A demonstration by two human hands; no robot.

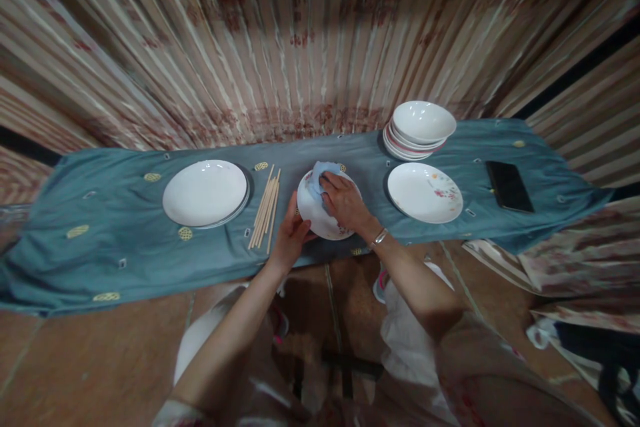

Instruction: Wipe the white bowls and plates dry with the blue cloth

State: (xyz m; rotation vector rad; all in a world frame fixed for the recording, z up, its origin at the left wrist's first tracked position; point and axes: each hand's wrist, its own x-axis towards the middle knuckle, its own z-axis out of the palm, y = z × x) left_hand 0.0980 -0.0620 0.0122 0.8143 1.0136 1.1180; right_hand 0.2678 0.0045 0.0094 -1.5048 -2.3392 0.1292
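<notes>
White plate (326, 222) held over the tabletop (145, 260), just right of the chopsticks (265, 210).
Left hand (291, 238): grip closed on the near-left rim, forearm angled inward. Right hand (346, 203): palm down, fingers bent, grip bunched on a blue cloth (319, 175) against the plate's far side.

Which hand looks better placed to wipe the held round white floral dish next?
Right, probably: the right hand holds a crumpled light-blue cloth on the round white dish, while the left hand grips the dish's lower-left edge.
</notes>
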